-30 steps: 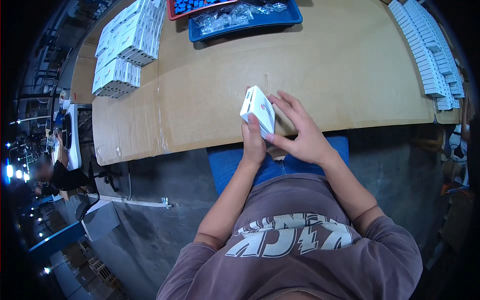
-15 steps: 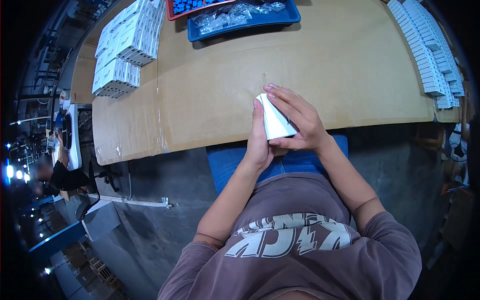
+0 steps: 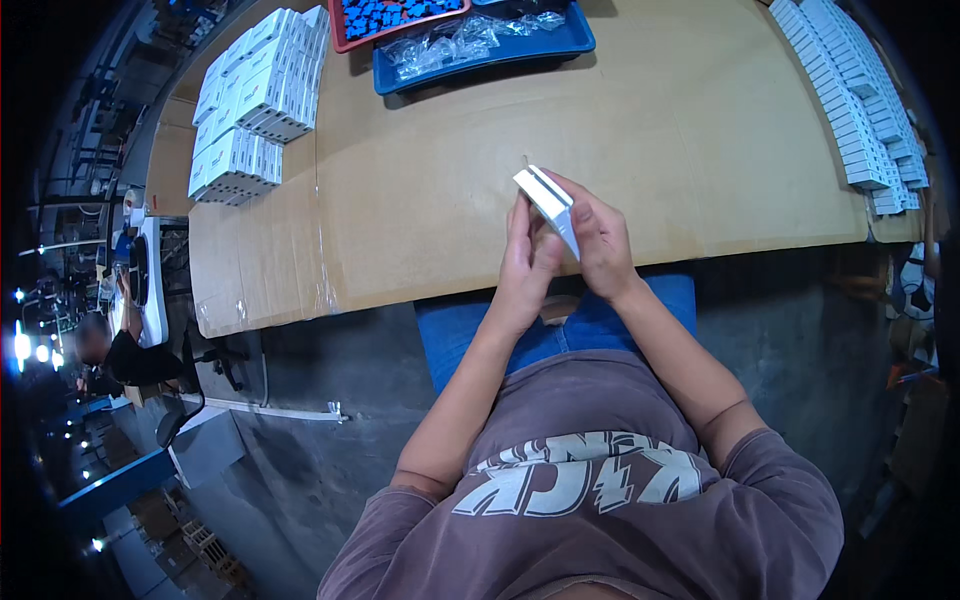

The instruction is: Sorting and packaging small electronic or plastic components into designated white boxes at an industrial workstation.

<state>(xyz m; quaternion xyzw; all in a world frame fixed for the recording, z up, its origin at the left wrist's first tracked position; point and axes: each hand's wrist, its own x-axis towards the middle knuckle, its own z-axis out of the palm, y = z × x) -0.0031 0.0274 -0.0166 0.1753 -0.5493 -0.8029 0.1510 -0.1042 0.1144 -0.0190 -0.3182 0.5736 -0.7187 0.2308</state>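
A small flat white box (image 3: 549,198) is held between my two hands, above the near edge of the cardboard-covered table (image 3: 430,215). It is tilted, with a narrow end facing up and a dark line running along that end. My left hand (image 3: 527,255) grips its left side, the thumb toward the near part of the box. On the other side, my right hand (image 3: 600,235) closes round the right face, its fingers partly behind the box. The underside of the box is hidden by my hands.
Stacked white boxes (image 3: 245,110) stand at the far left, and more rows of white boxes (image 3: 845,90) at the far right. At the back are a blue tray (image 3: 490,62) of clear plastic bags and a red tray (image 3: 345,45) of small blue parts. Another person (image 3: 135,350) sits at far left.
The white box has been turned, so its narrow end now faces up instead of its broad white face. Both hands have shifted their hold, and my right fingers no longer lie over its top.
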